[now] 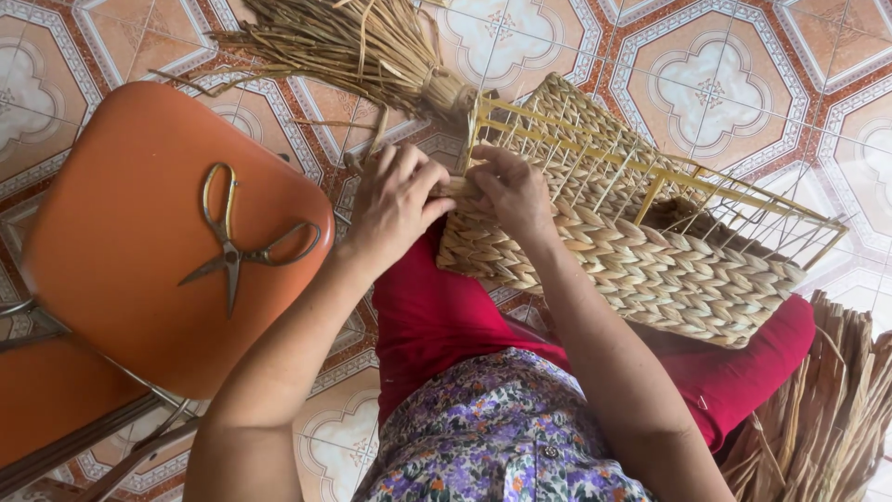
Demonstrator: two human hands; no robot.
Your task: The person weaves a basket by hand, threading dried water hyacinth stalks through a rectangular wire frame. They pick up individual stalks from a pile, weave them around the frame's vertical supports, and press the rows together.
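A half-woven basket (641, 260) of braided straw on a yellow wire frame (595, 149) lies tilted across my lap, on red trousers. My left hand (395, 200) and my right hand (511, 191) meet at the basket's near left corner, fingers pinched on a straw strand (453, 186) at the frame's edge. A tied bundle of dried straw (362, 46) lies on the floor just beyond my hands, its bound end touching the basket's corner.
An orange chair seat (121, 251) stands at my left with a pair of brass-handled scissors (237, 244) lying on it. More dried straw (827, 409) is piled at the lower right. The floor (706, 65) is patterned tile.
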